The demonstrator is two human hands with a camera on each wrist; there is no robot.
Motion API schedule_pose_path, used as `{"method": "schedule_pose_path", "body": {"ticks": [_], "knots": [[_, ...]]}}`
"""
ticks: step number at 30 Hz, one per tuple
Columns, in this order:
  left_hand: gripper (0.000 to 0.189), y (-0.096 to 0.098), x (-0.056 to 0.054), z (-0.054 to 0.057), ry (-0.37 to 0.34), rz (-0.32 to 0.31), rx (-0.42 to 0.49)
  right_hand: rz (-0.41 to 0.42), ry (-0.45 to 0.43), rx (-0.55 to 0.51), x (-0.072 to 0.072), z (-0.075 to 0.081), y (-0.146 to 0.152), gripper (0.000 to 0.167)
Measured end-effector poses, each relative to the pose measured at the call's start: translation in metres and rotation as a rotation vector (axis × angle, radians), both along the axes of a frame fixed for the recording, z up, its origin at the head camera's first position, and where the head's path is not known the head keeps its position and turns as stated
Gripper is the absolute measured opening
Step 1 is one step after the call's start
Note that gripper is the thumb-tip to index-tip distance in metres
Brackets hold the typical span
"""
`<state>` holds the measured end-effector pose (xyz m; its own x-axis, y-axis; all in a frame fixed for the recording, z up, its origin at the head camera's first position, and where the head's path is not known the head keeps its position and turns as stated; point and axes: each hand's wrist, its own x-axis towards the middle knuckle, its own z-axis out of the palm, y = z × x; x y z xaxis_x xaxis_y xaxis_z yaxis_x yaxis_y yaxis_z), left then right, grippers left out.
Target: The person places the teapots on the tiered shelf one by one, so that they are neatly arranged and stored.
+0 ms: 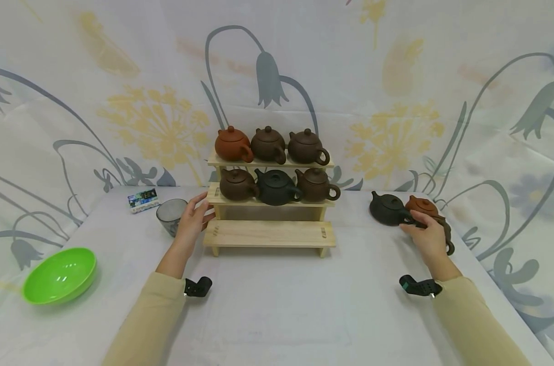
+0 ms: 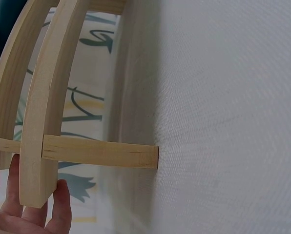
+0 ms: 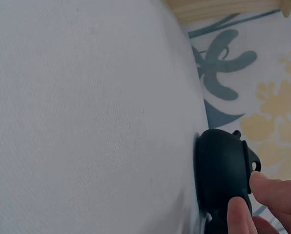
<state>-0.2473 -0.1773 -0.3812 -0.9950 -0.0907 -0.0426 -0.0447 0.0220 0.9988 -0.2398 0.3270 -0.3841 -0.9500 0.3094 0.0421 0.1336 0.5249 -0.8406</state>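
At the right, my right hand [image 1: 427, 235] pinches the handle of a flat black teapot [image 1: 388, 209] between thumb and fingers. In the right wrist view, the dark teapot [image 3: 221, 168] sits at the table's surface with the thumb [image 3: 277, 192] by its lid. My left hand [image 1: 192, 221] holds the left end of a three-tier wooden stand [image 1: 268, 234] at its middle shelf. The left wrist view has fingers [image 2: 62, 207] on both sides of a shelf end [image 2: 40, 161]. Three teapots stand on the top tier, three on the middle, including a black teapot [image 1: 277, 187].
A reddish-brown teapot [image 1: 422, 205] and a dark brown teapot [image 1: 448, 239], partly hidden, sit beside the right hand. Left of the stand are a grey glass cup [image 1: 171, 213], a small patterned box [image 1: 143, 201] and a green bowl [image 1: 59, 277]. A floral cloth [image 1: 277, 76] hangs behind.
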Motion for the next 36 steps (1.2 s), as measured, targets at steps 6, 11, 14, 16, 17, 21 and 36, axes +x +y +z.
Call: {"method": "schedule_pose_path", "body": {"ticks": [6,11,14,16,17,21,36], "knots": [[0.050,0.000,0.000,0.000,0.010,-0.004,0.003,0.038,-0.068,0.059,-0.007,-0.004,0.004,0.068],[0.050,0.000,0.000,0.000,0.007,0.001,0.008,0.047,-0.066,0.015,-0.012,-0.006,0.001,0.063],[0.050,0.000,0.000,0.000,0.004,0.005,0.009,0.034,-0.075,-0.004,-0.012,-0.006,-0.002,0.059],[0.050,0.000,0.001,0.000,0.005,0.005,0.005,0.019,-0.097,-0.010,-0.013,-0.007,-0.004,0.056],[0.050,0.000,0.001,0.000,0.005,0.004,0.006,0.013,-0.111,-0.032,-0.013,-0.008,-0.004,0.055],[0.050,-0.001,0.000,-0.001,0.010,-0.001,0.007,-0.003,-0.160,-0.119,-0.017,-0.012,-0.006,0.052],[0.050,0.000,0.001,0.000,0.022,-0.007,0.004,0.003,-0.138,-0.194,-0.015,-0.014,-0.009,0.043]]}}
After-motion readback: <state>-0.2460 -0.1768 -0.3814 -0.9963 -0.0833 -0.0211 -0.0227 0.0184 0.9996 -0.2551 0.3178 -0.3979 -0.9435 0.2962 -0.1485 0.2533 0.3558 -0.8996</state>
